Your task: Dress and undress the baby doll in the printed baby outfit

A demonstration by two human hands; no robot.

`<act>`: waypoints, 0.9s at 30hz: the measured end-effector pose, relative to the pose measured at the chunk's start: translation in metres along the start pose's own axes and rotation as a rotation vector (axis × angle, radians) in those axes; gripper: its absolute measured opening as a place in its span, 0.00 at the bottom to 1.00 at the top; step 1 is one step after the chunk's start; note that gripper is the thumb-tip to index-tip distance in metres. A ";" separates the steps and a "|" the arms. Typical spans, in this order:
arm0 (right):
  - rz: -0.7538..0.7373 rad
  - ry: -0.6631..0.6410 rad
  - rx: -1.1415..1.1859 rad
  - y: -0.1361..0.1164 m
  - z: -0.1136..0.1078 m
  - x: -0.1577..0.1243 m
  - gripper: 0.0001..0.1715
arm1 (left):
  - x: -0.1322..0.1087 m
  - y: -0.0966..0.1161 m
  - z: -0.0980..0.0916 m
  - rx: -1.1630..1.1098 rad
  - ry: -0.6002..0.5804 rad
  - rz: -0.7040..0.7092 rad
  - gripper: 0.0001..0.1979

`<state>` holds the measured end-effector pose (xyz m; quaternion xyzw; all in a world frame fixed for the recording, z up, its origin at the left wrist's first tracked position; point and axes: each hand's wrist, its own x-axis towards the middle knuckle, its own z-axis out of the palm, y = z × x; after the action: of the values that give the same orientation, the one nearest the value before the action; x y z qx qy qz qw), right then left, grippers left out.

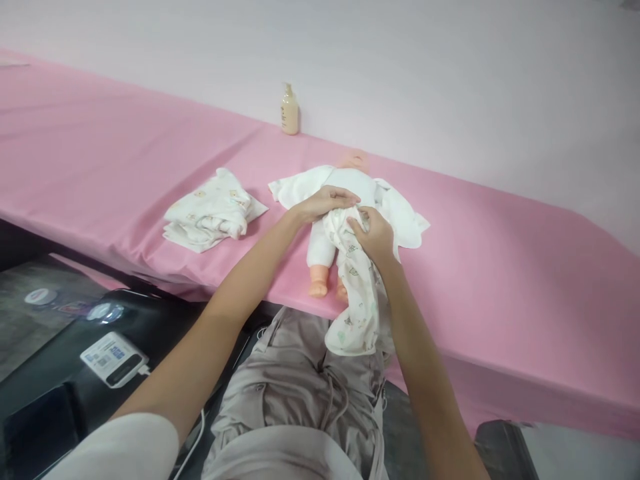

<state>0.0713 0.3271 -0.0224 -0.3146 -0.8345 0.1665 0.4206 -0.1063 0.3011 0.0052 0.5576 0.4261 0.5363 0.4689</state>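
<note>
A baby doll [320,252] in white clothes lies on its back on the pink-covered table, its head toward the wall and its feet toward me. Over its lower body I hold a white printed baby garment [361,293], which hangs down past the table edge. My left hand [330,202] rests at the bunched upper end of the garment, fingers bent over it. My right hand [374,233] pinches the same end from the other side. White cloth spreads out on both sides of the doll's torso. One doll foot is partly covered by the garment.
A folded white printed cloth [210,210] lies left of the doll. A pump bottle [289,112] stands by the wall. Below the table at left, a black surface carries a white device [114,360] with a cable, a dark phone-like slab [40,430] and clear bottles [105,312].
</note>
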 end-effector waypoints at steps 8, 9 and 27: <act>0.185 0.179 0.306 -0.001 -0.009 0.009 0.10 | -0.008 0.014 0.003 0.141 -0.256 -0.101 0.18; 0.225 0.204 0.376 0.000 -0.010 0.010 0.10 | -0.008 0.015 0.003 0.165 -0.268 -0.116 0.16; 0.495 -0.109 0.952 -0.002 -0.026 0.014 0.27 | -0.006 -0.006 0.014 -0.223 -0.290 -0.280 0.18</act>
<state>0.0850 0.3352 0.0023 -0.2675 -0.5882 0.6365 0.4211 -0.0927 0.2957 -0.0012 0.5089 0.3658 0.4240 0.6538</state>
